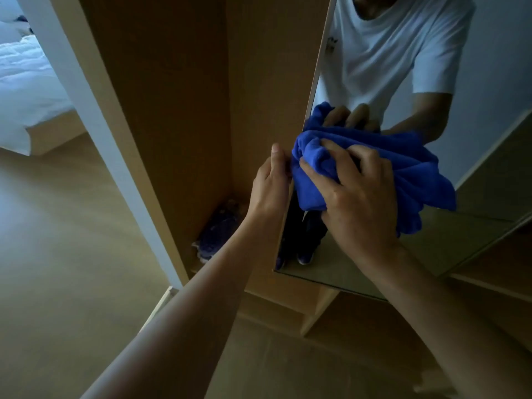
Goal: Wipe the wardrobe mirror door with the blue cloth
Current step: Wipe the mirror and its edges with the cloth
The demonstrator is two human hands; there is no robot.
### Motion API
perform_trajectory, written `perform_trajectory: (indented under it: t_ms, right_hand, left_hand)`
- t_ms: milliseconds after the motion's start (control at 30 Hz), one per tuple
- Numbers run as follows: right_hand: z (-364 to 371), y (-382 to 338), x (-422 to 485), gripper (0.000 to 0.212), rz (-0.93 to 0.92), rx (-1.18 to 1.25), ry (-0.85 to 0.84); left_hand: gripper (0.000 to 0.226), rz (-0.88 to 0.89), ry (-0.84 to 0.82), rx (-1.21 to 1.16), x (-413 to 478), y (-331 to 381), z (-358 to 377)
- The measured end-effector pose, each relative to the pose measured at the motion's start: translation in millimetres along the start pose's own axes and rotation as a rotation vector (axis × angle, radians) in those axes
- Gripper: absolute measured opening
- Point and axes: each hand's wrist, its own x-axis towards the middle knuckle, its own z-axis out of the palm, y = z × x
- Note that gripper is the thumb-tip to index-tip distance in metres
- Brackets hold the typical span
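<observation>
The wardrobe mirror door (489,82) stands open at the right, its glass showing a person in a white T-shirt. My right hand (357,197) presses a bunched blue cloth (408,174) flat against the glass near the mirror's left edge, fingers spread over the folds. My left hand (272,182) grips the door's left edge at the same height, thumb up on the front side, fingers hidden behind the edge. The cloth's reflection shows just above it in the glass.
The open wooden wardrobe compartment (178,96) lies left of the door, with a dark blue shoe (216,234) on its floor. A bed with white bedding (26,90) stands at the far left. Wooden floor (57,254) spreads below; low wooden shelves (495,283) sit at the lower right.
</observation>
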Motion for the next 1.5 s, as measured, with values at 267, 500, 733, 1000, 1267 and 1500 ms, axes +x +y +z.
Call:
perform_trajectory:
  t_ms: [267, 500, 733, 1000, 1267, 1500]
  right_hand:
    - [50, -20, -49, 0.035, 0.019, 0.041, 0.055]
    - [95, -47, -102, 0.035, 0.032, 0.051, 0.02]
    - [142, -67, -147, 0.027, 0.047, 0.097, 0.056]
    - [178, -83, -194, 0.027, -0.023, 0.126, -0.041]
    - [205, -95, -223, 0.039, -0.037, 0.151, -0.173]
    - [215, -108, -235, 0.052, 0.041, 0.174, -0.341]
  left_hand:
    - [0.059, -0.066, -0.033, 0.013, -2, -85, -10]
    - [0.064, -0.056, -0.074, -0.043, 4, -146, -21]
    - [0.063, -0.05, -0.059, -0.018, 6, -196, -28]
    - [0.059, -0.097, 0.012, 0.007, 5, -244, -34]
    - [0.057, -0.106, 0.03, 0.039, 13, -264, -33]
    - [0.065, -0.117, 0.025, 0.037, 17, -262, -29]
